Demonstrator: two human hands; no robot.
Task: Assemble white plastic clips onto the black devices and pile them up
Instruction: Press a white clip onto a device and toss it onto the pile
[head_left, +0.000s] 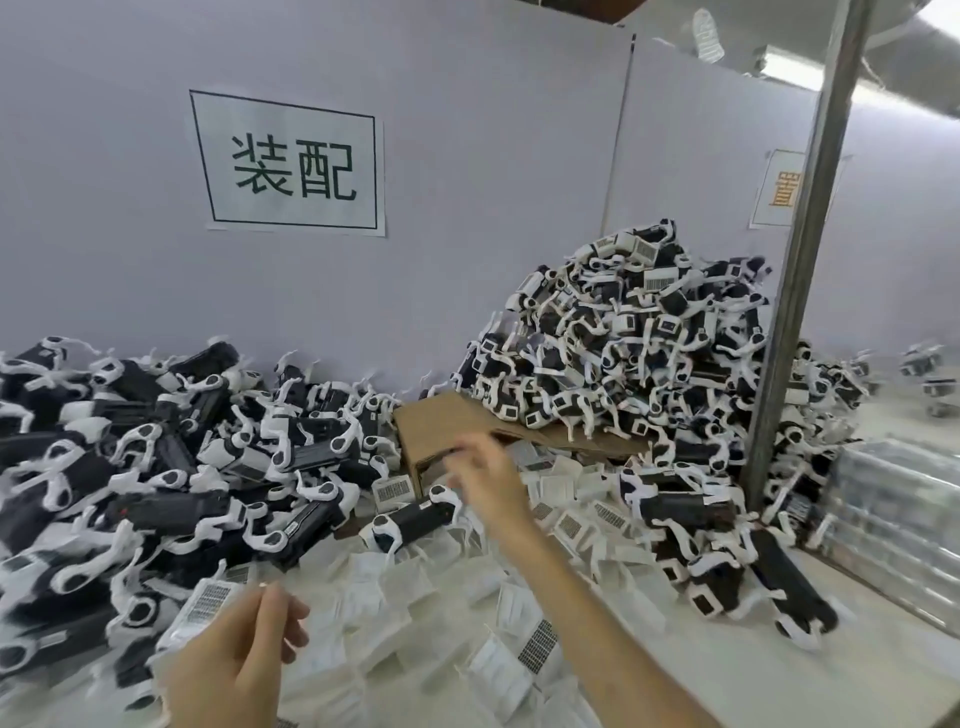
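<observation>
Clip is held ready in the left grip while the right grip, closure indiscernible through blur, is extended over a device

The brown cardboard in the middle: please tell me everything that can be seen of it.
The brown cardboard looks like plain corrugated board, perhaps a box on its side, its flat top sloping. The tall pile of devices rests on its right part; its left part is bare. The blurred right hand partly covers its front.
</observation>
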